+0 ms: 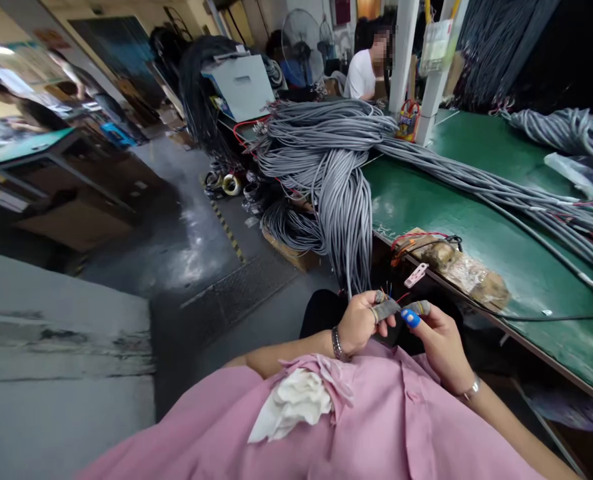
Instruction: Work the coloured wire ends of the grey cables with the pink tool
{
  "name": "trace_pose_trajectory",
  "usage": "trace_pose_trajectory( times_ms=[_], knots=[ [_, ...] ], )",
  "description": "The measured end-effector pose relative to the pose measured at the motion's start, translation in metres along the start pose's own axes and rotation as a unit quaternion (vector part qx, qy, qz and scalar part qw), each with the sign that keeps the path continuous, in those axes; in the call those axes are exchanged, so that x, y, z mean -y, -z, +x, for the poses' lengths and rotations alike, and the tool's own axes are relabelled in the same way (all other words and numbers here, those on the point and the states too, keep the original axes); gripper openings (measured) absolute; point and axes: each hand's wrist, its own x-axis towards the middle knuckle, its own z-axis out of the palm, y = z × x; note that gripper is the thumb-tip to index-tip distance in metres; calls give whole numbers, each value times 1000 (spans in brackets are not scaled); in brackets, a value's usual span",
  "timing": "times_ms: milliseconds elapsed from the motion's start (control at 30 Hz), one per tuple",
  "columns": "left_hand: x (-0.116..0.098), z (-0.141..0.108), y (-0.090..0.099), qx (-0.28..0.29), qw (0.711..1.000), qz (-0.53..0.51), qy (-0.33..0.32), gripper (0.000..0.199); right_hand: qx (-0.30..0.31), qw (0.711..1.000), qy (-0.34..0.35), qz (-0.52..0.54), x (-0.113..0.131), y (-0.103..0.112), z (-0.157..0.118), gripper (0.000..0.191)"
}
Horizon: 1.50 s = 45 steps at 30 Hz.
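Observation:
My left hand (359,325) is closed in a pinch on the end of a grey cable, with grey covers on its fingertips. Thin coloured wires (402,297), red and blue among them, fan out above the fingers. Close beside it, my right hand (441,343) pinches at the same wires, with a blue cover on the thumb and a grey one on a finger. The fingertips of both hands nearly meet and hide most of the cable end. A thick bundle of grey cables (345,213) hangs off the bench just beyond my hands.
The green workbench (536,267) runs along my right. On its edge sit a pink clip (416,275) and a tape-wrapped block (466,270). More grey cables (476,177) stretch across it. Behind stand a grey box (246,87), a fan (302,47) and a seated person (361,73).

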Motion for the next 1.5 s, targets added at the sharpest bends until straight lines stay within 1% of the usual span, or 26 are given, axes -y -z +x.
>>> trace_pose_trajectory(
  times_ms=[133, 233, 367, 400, 467, 533, 600, 633, 667, 733, 800, 833, 867, 900, 967, 1033, 1100, 1167, 1233, 1333, 1433, 1500],
  knots=[
    [-3, 2, 2, 3, 1000, -5, 15, 33, 18, 999, -16, 22, -9, 4, -1, 16],
    [-7, 7, 7, 26, 999, 12, 16, 32, 12, 996, -29, 88, -20, 10, 2, 26],
    [-14, 18, 18, 109, 993, 22, 36, 33, -34, 973, -85, 212, -34, 21, 20, 45],
    [-15, 22, 21, 132, 990, 14, 50, 33, -34, 967, -104, 228, -36, 23, 27, 48],
    [-15, 30, 24, 174, 981, -6, 86, 33, -3, 959, -131, 251, -35, 26, 41, 50],
    [-13, 39, 26, 213, 969, -28, 123, 33, 37, 952, -133, 272, -29, 25, 53, 48],
    [-10, 49, 26, 248, 955, -50, 154, 34, 60, 952, -115, 277, -24, 21, 59, 43],
    [-8, 53, 26, 261, 949, -63, 166, 34, 54, 958, -100, 265, -22, 19, 61, 40],
    [-6, 58, 26, 271, 944, -77, 174, 34, 35, 967, -81, 240, -21, 17, 61, 37],
    [-3, 67, 25, 284, 936, -101, 181, 33, -36, 984, -35, 170, -24, 14, 61, 32],
    [-1, 75, 24, 292, 931, -120, 182, 31, -108, 987, 4, 118, -29, 12, 61, 32],
    [1, 78, 24, 297, 928, -127, 184, 31, -129, 985, 14, 113, -32, 11, 61, 33],
    [2, 82, 24, 303, 925, -131, 190, 31, -136, 983, 18, 122, -34, 11, 62, 35],
    [4, 85, 24, 310, 920, -135, 197, 31, -130, 981, 15, 144, -34, 9, 63, 37],
    [7, 89, 23, 323, 912, -138, 211, 31, -87, 973, -13, 212, -33, 7, 67, 42],
    [10, 92, 23, 335, 906, -139, 220, 30, -45, 955, -57, 289, -29, 4, 71, 46],
    [11, 93, 24, 341, 902, -145, 221, 29, -33, 932, -90, 349, -25, 2, 75, 45],
    [12, 94, 24, 343, 900, -151, 220, 29, -42, 917, -95, 385, -23, 1, 76, 40],
    [13, 94, 24, 346, 899, -156, 220, 29, -54, 910, -88, 401, -22, 0, 77, 36],
    [14, 94, 23, 352, 897, -148, 224, 29, -61, 910, -84, 402, -22, 0, 77, 36],
    [16, 93, 23, 342, 900, -142, 231, 30, -50, 911, -85, 401, -22, 1, 77, 36],
    [16, 92, 24, 333, 903, -142, 232, 31, -29, 910, -100, 401, -22, 3, 75, 39]
  ],
)
